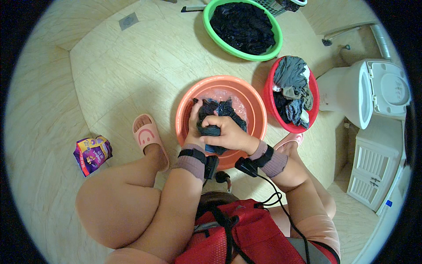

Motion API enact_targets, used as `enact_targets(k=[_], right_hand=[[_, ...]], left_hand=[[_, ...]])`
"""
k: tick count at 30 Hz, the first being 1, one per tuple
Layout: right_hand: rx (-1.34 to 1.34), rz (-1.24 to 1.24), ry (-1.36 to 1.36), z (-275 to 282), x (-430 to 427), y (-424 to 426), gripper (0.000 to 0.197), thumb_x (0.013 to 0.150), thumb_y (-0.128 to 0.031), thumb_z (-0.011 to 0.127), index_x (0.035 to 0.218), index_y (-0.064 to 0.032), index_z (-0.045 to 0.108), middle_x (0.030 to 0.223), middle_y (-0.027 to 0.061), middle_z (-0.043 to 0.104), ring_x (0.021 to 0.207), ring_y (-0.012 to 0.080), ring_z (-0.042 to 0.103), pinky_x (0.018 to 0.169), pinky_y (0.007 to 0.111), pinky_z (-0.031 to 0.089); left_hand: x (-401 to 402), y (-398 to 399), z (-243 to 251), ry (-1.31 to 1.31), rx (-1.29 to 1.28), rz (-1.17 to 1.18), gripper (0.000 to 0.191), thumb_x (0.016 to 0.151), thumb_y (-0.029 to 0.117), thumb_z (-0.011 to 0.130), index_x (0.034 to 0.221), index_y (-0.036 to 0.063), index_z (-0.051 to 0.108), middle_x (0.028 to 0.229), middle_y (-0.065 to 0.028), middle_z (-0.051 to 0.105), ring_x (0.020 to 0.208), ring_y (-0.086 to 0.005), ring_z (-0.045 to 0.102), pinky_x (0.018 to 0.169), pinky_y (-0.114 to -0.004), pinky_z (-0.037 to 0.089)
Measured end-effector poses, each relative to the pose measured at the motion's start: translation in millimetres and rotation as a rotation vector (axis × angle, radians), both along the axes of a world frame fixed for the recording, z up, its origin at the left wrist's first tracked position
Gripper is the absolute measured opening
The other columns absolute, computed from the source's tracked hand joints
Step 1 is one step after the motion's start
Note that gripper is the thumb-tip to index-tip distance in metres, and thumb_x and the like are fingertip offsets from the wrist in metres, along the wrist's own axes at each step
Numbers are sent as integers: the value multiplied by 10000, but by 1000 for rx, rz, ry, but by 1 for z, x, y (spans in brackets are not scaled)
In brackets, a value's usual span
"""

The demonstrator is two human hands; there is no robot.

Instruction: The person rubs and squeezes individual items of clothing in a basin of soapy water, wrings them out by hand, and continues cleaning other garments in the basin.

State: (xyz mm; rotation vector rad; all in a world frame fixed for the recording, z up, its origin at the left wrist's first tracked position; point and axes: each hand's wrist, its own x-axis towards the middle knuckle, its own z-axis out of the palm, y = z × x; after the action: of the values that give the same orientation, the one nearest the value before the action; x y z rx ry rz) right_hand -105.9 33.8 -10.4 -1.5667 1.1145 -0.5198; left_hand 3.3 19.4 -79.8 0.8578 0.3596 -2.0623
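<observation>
Between my feet stands an orange plastic basin [255, 132] with some sudsy water in it. Over it, wet dark cloth [211, 114] is bunched up between both hands. My left hand [195, 123] lies along the left side of the bundle, its thumb side up. Fingers curled, my right hand [227, 132] clutches a fold of the same cloth from the right. More dark fabric [235, 115] rests in the water beside and beneath the hands, with a bit of blue showing below them. My left fingertips are mostly hidden by the cloth.
A red basin [270, 107] of mixed clothes stands to the right. Farther off is a green basin [278, 36] with dark laundry. A toilet [352, 92] and white cabinet [372, 168] line the right side. A purple Comfort pouch [93, 153] lies left; a floor drain [128, 21] is far left.
</observation>
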Motion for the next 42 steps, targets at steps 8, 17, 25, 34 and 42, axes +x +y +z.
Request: enact_targets(k=[8, 17, 25, 34, 42], right_hand=[[-114, -526, 387, -49, -17, -39, 353, 778, -387, 675, 972, -93, 700, 843, 181, 684, 776, 329, 671, 718, 421, 525], [-187, -380, 489, -36, 7, -12, 358, 781, -382, 677, 910, -47, 686, 831, 210, 662, 773, 369, 651, 721, 442, 519], [342, -786, 276, -96, -65, -25, 476, 853, -257, 628, 1219, 10, 483, 888, 223, 656, 872, 416, 630, 812, 434, 500], [294, -370, 853, -138, -69, -11, 555, 844, -216, 531, 1333, -67, 312, 1164, 310, 558, 1043, 437, 579, 914, 506, 438], [120, -365, 940, -147, -70, 2, 554, 805, -178, 540, 1300, -58, 322, 1112, 274, 601, 1036, 441, 579, 942, 488, 424]], left_hand=[[-38, -1, -46, 119, -8, -82, 427, 946, 443, 364, 1182, 138, 547, 1207, -97, 574, 1107, -266, 553, 961, -449, 439], [-22, 14, -47, 102, -28, -115, 457, 933, 492, 393, 1157, 133, 567, 1096, -76, 621, 1076, -248, 575, 923, -436, 464], [-27, -4, -32, -682, -167, -86, 656, 915, 261, 578, 1452, 148, 218, 1498, -81, 269, 1356, -277, 298, 1070, -443, 300], [-16, 17, -79, -685, 98, -367, 860, 802, 211, 659, 1484, 108, 144, 1464, -166, 316, 1302, -310, 362, 1050, -427, 308], [-35, 17, -106, -897, 395, -387, 881, 774, 214, 665, 1469, 51, 148, 1414, -209, 385, 1272, -340, 422, 1032, -420, 373]])
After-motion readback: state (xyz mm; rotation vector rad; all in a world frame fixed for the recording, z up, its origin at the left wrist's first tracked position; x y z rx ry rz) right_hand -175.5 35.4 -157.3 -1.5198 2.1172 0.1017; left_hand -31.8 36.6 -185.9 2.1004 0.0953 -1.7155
